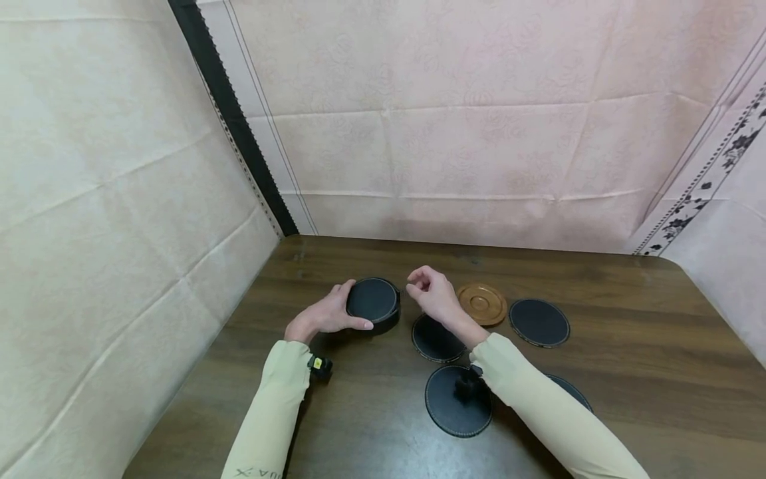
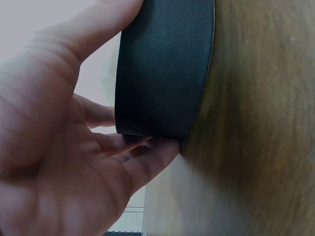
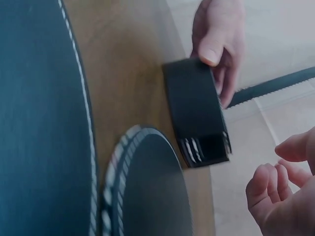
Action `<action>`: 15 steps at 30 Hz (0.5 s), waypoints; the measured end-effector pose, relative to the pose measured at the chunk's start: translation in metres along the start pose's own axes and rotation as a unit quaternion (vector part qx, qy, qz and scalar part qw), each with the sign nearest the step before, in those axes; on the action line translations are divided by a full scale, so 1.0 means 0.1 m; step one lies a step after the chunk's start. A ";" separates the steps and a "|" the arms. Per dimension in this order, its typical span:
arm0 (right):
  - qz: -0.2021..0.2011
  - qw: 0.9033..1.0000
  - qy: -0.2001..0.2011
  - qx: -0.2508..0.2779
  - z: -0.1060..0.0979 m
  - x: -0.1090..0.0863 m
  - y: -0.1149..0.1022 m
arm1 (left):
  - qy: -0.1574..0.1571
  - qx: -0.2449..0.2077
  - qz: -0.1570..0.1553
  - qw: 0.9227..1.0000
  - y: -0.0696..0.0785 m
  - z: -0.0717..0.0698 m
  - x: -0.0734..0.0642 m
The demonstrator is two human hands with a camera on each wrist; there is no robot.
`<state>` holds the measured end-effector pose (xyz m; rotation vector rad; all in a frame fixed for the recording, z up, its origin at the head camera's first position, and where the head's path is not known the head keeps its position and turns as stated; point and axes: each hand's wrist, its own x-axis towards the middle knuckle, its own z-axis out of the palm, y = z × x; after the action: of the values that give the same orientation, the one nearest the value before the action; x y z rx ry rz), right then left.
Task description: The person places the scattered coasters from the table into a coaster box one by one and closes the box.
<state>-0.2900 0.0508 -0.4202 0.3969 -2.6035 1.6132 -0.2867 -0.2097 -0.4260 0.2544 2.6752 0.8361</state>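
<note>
A round black coaster holder (image 1: pixel 374 299) is gripped at its left side by my left hand (image 1: pixel 329 313), the thumb at the near side and the fingers round the far side. In the right wrist view the holder (image 3: pixel 192 101) shows an opening in its side wall. Whether it touches the table is hard to tell. My right hand (image 1: pixel 438 296) is held just right of the holder, its fingers loosely curled with nothing between them. Below that hand lies a black stitched coaster (image 1: pixel 433 342), partly hidden by the forearm.
A brown wooden round coaster (image 1: pixel 481 303) lies right of my right hand. Further black coasters lie on the table (image 1: pixel 371 426): one (image 1: pixel 540 323) at the right, one (image 1: pixel 455 412) nearer me, one (image 1: pixel 572 390) partly under the right sleeve. Cloth hangs behind the table.
</note>
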 end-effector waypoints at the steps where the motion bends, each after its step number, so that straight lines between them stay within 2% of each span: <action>1: 0.000 1.000 -0.003 0.008 -0.04 -0.01 0.00 | 0.000 0.000 0.001 1.000 0.00 0.00 0.00; 7: 0.003 0.999 -0.021 0.047 -0.32 -0.07 0.05 | -0.003 -0.002 0.003 1.000 0.00 0.00 0.00; 15: 0.005 0.999 -0.037 0.023 -0.78 -0.24 0.22 | -0.001 0.002 0.004 1.000 -0.01 0.00 0.00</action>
<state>-0.2797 0.1334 -0.4087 0.4551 -2.6281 1.6969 -0.2868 -0.2102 -0.4269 0.2683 2.6769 0.8319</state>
